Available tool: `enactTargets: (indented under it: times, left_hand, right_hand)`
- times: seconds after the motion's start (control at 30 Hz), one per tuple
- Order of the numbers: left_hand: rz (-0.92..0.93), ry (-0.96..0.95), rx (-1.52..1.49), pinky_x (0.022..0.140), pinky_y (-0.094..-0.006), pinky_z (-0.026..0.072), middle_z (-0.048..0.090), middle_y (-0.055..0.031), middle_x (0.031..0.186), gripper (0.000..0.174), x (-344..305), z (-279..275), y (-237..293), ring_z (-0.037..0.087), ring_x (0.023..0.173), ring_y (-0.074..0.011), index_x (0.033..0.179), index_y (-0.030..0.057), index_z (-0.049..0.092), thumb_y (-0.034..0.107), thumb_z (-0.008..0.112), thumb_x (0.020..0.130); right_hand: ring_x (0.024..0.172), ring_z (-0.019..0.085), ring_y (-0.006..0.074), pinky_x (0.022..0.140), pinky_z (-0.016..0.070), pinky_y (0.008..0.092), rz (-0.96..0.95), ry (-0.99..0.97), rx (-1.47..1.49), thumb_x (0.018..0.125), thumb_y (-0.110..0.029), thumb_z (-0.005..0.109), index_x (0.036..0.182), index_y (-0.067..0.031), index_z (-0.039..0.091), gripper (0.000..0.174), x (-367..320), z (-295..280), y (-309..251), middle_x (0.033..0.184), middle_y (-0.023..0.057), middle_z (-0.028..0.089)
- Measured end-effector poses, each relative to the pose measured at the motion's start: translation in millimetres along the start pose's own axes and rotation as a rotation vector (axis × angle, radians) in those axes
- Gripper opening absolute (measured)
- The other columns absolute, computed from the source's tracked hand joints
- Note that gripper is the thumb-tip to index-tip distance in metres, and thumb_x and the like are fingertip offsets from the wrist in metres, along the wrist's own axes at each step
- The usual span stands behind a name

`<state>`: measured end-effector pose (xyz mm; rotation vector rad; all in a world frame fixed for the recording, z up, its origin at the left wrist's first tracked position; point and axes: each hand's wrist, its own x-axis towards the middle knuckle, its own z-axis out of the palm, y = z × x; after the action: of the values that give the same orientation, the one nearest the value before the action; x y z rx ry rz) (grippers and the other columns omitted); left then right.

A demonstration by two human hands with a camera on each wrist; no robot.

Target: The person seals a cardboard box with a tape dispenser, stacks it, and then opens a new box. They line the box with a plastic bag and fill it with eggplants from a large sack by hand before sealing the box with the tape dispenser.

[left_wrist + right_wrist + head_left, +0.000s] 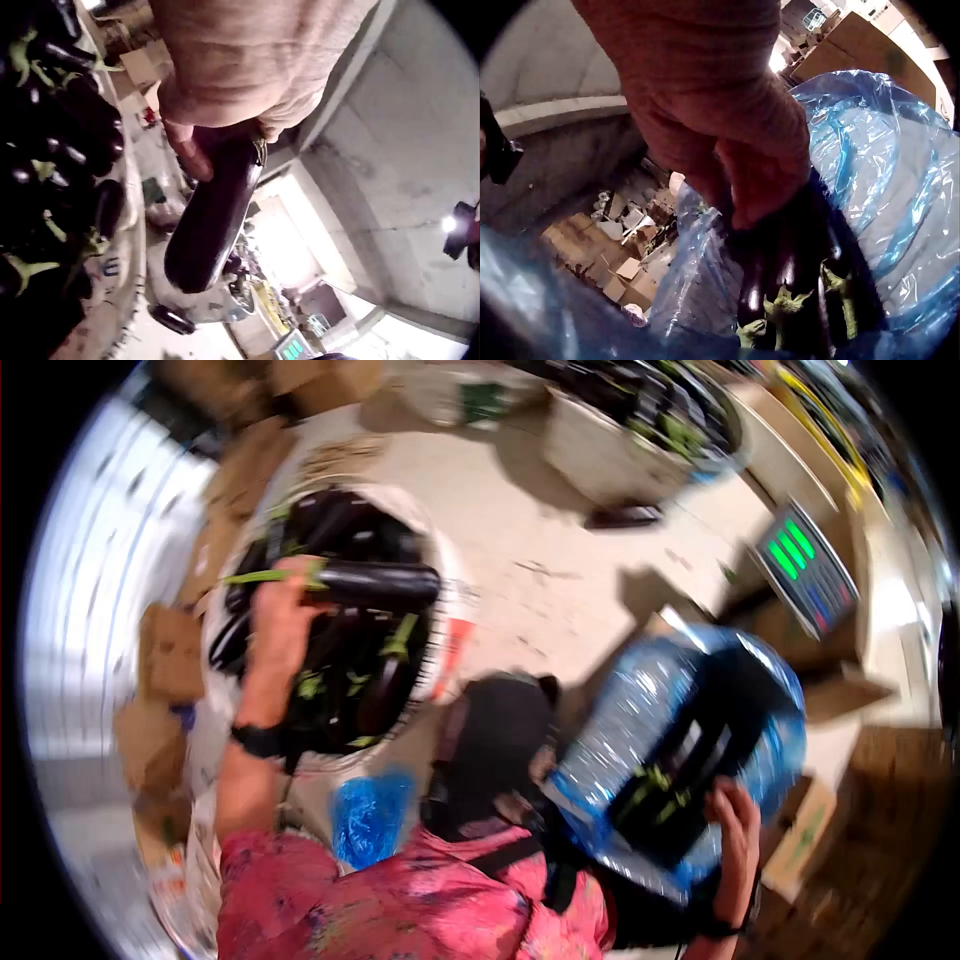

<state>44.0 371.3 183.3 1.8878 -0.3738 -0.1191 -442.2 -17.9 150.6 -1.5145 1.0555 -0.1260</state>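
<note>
Background: pale concrete floor (pixel 560 560) across the middle of the head view, with cardboard boxes (pixel 170 655) along the left edge and a weighing scale (pixel 805 565) showing green digits at the upper right.
Left hand (pixel 280 615): left of centre, fingers and thumb curled round the stem end of a dark eggplant (pixel 380 582).
Eggplant: held level, its rounded end pointing right, just above the heap below.
White sack (pixel 447 620): open-topped, left of centre, filled with dark eggplants with green stems.
Right hand (pixel 738 830): lower right, fingers curled over the edge of a blue plastic bag (pixel 640 710).
Bag: mouth held open and tilted towards the head camera.
Bagged eggplants (pixel 795 277): several dark ones, stems green, lying together in the bag.
Clothing: pink patterned sleeve (pixel 400 905) along the bottom edge.
</note>
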Motion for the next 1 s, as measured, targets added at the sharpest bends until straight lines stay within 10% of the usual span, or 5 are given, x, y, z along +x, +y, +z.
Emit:
enactTargets:
  times: [0.17, 0.47, 0.7, 1.0]
  left_hand:
    - [-0.046, -0.434, -0.323, 0.082, -0.0317, 0.0594, 0.067, -0.0072, 0.107, 0.047, 7.9, 74.0, 87.4, 0.067, 0.097, -0.0158, 0.123, 0.0072, 0.059, 0.048, 0.05, 0.1]
    - [-0.06, -1.394, 0.067, 0.054, -0.0266, 0.0517, 0.064, -0.0055, 0.078, 0.048, -87.4, 328.1, 167.6, 0.061, 0.065, -0.012, 0.09, 0.0028, 0.067, 0.045, 0.048, 0.103]
    - [0.097, -1.526, 0.358, 0.067, -0.0398, 0.0582, 0.068, -0.0197, 0.068, 0.065, -170.8, 451.0, 110.0, 0.071, 0.058, -0.0293, 0.086, -0.006, 0.068, 0.054, 0.047, 0.098]
    - [-0.179, -1.479, 0.368, 0.063, -0.0373, 0.0595, 0.068, -0.0189, 0.068, 0.069, -191.8, 484.9, 79.1, 0.07, 0.054, -0.0281, 0.081, -0.0081, 0.066, 0.059, 0.054, 0.093]
  right_hand:
    - [0.081, 0.061, 0.0111, 0.071, 0.0484, 0.0259, -0.009, 0.028, 0.015, 0.097, -0.024, 0.063, 0.119, 0.0015, 0.064, 0.033, -6.1, -6.4, -6.4, 0.093, 0.0029, 0.067]
    - [0.083, 0.066, 0.0134, 0.074, 0.0524, 0.0289, -0.016, 0.1, -0.008, 0.096, -0.023, 0.065, 0.118, 0.0004, 0.065, 0.032, -26.0, -30.4, 21.4, 0.099, 0.0093, 0.072]
    - [0.077, 0.065, 0.0137, 0.07, 0.0514, 0.0299, -0.14, 0.119, -0.192, 0.094, -0.019, 0.065, 0.114, 0.0003, 0.065, 0.028, -35.2, -37.6, 19.5, 0.088, 0.0113, 0.071]
    - [0.086, 0.058, 0.0381, 0.075, 0.0483, 0.0439, -0.446, 0.136, -0.622, 0.084, -0.008, 0.07, 0.112, -0.0034, 0.062, 0.03, -7.4, -15.9, 26.2, 0.093, 0.0169, 0.058]
